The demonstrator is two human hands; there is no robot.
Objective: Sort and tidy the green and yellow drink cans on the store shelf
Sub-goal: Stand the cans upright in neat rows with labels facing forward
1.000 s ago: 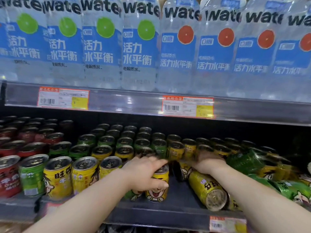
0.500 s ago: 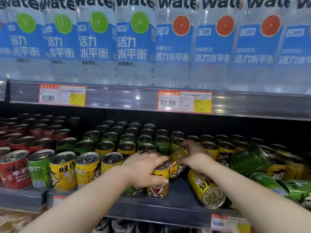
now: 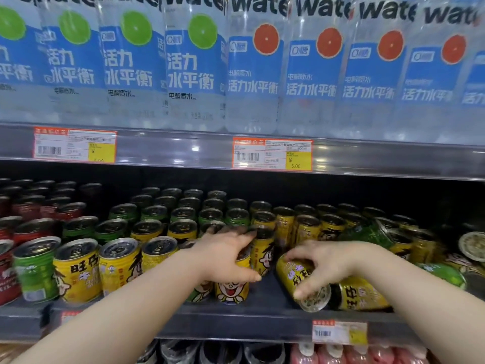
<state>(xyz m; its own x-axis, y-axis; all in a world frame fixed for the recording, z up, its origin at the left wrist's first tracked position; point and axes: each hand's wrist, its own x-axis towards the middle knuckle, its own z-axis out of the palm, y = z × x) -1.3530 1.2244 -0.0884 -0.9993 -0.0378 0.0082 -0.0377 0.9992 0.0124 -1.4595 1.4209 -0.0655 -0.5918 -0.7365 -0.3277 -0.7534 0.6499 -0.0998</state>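
Note:
Yellow and green cans stand in rows on the dark shelf point(image 3: 262, 315). My left hand point(image 3: 225, 258) is wrapped around the top of an upright yellow can point(image 3: 232, 291) at the shelf front. A green can point(image 3: 199, 292) stands partly hidden just left of it. My right hand point(image 3: 319, 265) grips a yellow can lying on its side point(image 3: 301, 281), base facing me. A second toppled yellow can point(image 3: 360, 294) lies behind my right wrist. Fallen green cans point(image 3: 367, 233) lie among the yellow ones at the right.
Red cans point(image 3: 29, 227) fill the left end of the shelf. A front row of yellow cans point(image 3: 76, 271) and one green can point(image 3: 34, 271) stands at the left. Water bottles point(image 3: 194, 61) line the upper shelf, whose edge point(image 3: 183, 151) overhangs the cans. A price tag point(image 3: 339, 333) sticks to the lip.
My right hand has come back from the standing cans, where it left a yellow can upright, and now grips the toppled yellow can. My left hand stays on its upright can.

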